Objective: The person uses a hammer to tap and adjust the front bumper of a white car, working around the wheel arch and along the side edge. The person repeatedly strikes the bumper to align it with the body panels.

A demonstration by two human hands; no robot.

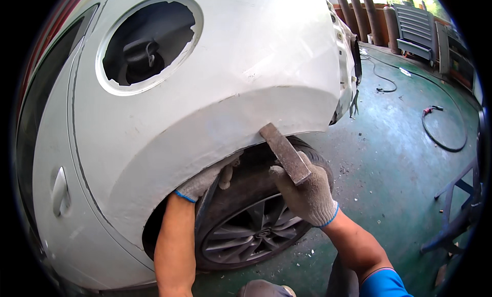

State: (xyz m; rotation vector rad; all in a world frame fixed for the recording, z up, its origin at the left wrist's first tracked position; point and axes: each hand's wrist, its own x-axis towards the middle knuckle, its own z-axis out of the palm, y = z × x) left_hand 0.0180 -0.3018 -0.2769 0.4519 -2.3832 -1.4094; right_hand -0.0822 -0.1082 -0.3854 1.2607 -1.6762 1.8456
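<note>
A white car's rear fender (pixel 220 112) curves over a tyre with a grey alloy wheel (pixel 261 233). My left hand (pixel 205 180), in a knitted glove with a blue cuff, reaches up into the wheel arch behind the fender lip. Its visible fingers look curled, but the lip hides most of them and whatever they hold. My gloved right hand (pixel 310 194) is closed round the near end of a rusty, flat rectangular metal bar (pixel 284 152). The bar's far end lies over the arch edge; whether it touches the fender cannot be told.
Above the arch is a round fuel-filler opening (pixel 148 45) with a ragged rim. The car's rear end (pixel 346 61) is stripped. A welding torch (pixel 433 109) with its hose lies on the green floor (pixel 379 184). A dark metal stand (pixel 456 210) is at right; a tool cabinet (pixel 415 30) and gas cylinders (pixel 371 15) stand behind.
</note>
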